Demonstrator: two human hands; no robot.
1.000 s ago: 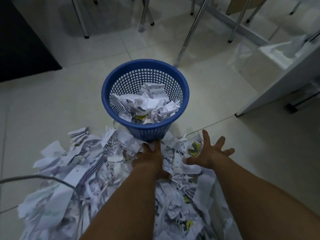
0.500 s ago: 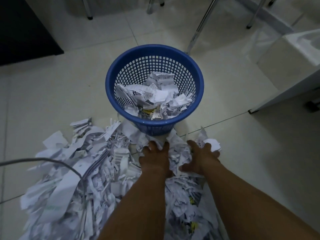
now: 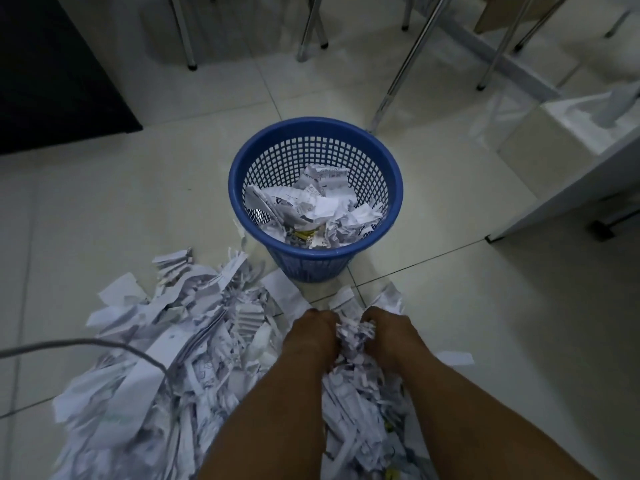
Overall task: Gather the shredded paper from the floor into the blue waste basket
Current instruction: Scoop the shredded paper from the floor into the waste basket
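Two hands meet over the far edge of the heap. The left hand (image 3: 310, 336) and the right hand (image 3: 391, 337) are drawn close together, fingers curled down and inward, squeezing a clump (image 3: 355, 336) of shreds between them. The fingertips are buried in the paper, so how far they reach under it is hard to tell, but both hands look closed round that clump, which sits low against the heap.

Just beyond the grip stands the blue waste basket (image 3: 239, 202), upright on the tiled floor (image 3: 104, 209) and apart from the hands, with a few flat scraps lying between. Crumpled paper (image 3: 311, 206) already sits inside it, below the rim.

The rest of the shredded paper (image 3: 194, 358) spreads to the left of the grip and back beneath both forearms, a loose pile of strips and torn sheets. A grey cable (image 3: 86, 342) arcs over the pile well to the left of the hands. To the right of the grip one lone strip (image 3: 453, 358) lies on bare tile.

Well past the basket are metal chair legs (image 3: 398, 74). A dark panel (image 3: 52, 71) stands far beyond the grip to the left, and a white cabinet (image 3: 571, 188) beyond it to the right.
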